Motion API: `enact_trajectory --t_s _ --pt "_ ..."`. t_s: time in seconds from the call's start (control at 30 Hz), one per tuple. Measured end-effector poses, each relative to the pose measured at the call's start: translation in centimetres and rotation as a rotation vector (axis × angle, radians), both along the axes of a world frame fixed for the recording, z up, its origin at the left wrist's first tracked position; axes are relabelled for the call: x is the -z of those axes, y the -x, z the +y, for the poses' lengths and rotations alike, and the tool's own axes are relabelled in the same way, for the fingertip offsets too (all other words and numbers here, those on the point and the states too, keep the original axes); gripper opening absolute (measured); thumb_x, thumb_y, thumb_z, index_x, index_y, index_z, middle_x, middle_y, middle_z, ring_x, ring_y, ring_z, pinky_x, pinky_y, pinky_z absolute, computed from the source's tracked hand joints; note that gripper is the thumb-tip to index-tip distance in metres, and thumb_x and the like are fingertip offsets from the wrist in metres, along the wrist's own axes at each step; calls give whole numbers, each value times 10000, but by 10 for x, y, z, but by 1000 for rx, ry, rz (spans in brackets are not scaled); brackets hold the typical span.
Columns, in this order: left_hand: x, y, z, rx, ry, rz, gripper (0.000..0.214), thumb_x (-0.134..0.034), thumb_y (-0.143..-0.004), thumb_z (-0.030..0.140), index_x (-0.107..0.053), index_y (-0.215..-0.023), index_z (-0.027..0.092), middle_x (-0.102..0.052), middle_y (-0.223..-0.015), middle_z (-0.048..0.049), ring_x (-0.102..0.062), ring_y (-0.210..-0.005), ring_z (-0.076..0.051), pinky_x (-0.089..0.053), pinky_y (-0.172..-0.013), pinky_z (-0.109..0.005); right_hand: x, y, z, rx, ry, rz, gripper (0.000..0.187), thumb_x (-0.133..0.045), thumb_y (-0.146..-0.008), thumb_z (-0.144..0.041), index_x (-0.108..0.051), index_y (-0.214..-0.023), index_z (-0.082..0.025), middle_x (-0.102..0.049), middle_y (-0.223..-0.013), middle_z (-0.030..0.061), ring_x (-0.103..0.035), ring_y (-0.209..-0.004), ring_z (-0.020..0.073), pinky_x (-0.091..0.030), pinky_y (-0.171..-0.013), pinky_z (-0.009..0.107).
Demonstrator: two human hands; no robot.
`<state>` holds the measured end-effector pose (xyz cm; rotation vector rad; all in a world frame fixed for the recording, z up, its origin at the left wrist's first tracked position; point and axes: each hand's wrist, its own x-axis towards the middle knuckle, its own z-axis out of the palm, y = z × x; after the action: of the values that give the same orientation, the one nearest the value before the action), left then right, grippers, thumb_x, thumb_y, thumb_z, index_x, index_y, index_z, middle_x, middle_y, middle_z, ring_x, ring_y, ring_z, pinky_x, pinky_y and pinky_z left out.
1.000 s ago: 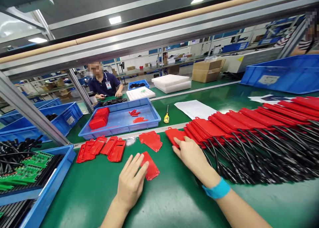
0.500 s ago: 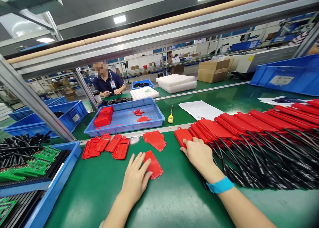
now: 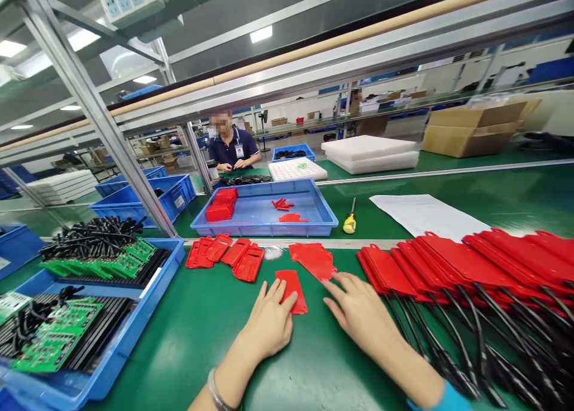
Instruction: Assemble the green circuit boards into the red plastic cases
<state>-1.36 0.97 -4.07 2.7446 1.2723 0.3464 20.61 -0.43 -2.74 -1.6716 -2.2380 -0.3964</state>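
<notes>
My left hand (image 3: 269,322) lies on the green worktop with its fingers stretched over the left edge of a flat red plastic plate (image 3: 296,298); it is open. To the right, my right hand (image 3: 362,310) is open too, fingers apart and thumb free. Its fingertips reach the lower right corner of several overlapping red plates (image 3: 313,260); whether they touch is hard to tell. Right of that hand lies a long row of red plastic cases (image 3: 452,261) with black cables (image 3: 470,333). Left of the flat plates are several red frame-like covers (image 3: 249,262).
A blue bin (image 3: 177,261) with green circuit boards (image 3: 58,333) stands at the left. Behind the plates is a shallow blue tray (image 3: 264,228) with red parts. A yellow screwdriver (image 3: 350,222) and paper (image 3: 417,213) lie farther right. A co-worker (image 3: 235,145) sits opposite.
My right hand has left the end of the row of red cases and moved left to the overlapping plates. My left hand stays at the single plate. The view has turned left.
</notes>
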Motion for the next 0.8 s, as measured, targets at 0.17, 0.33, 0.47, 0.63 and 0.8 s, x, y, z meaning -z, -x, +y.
enact_trajectory --t_s 0.17,0.33,0.47,0.63,0.8 --pt "4 3 6 -256 -62 -72 418 -408 -832 185 -543 -1225 131 -500 -1323 -180 -420 -1265 -296 -324 -1074 -482 22 31 -9 -303 72 74 301 -559 -851 -200 -624 -1144 -175 -601 -1172 160 -554 -1067 292 -477 -872 442" --pt "0 -4 0 -289 -69 -168 446 -378 -871 288 -474 -1280 140 -462 -1353 -167 -398 -1271 -301 -322 -1075 -480 46 39 -6 -421 6 41 503 -547 -862 -434 -473 -1325 -251 -504 -1314 187 -546 -1104 332 -474 -870 518" --pt "-3 -10 -1 -299 49 -268 535 -363 -846 201 -333 -1370 98 -415 -1382 -194 -424 -1254 -297 -384 -1041 -453 59 40 7 -490 -22 45 565 -471 -886 -487 -380 -1387 -242 -408 -1410 144 -440 -1231 336 -422 -940 557" --pt "-15 -6 -2 -248 203 -377 586 -406 -793 146 -320 -1371 103 -299 -1454 -197 -318 -1333 -276 -368 -1059 -425 58 39 16 -532 58 30 495 -431 -896 -513 -495 -1310 -248 -508 -1336 111 -456 -1224 331 -387 -960 595" --pt "-41 43 -20 -202 151 -206 479 -476 -820 267 -450 -1289 173 -418 -1395 -144 -361 -1313 -250 -379 -1043 -404 76 14 35 -525 50 113 426 -434 -865 -500 -635 -1158 -264 -612 -1213 97 -549 -1129 330 -401 -948 585"
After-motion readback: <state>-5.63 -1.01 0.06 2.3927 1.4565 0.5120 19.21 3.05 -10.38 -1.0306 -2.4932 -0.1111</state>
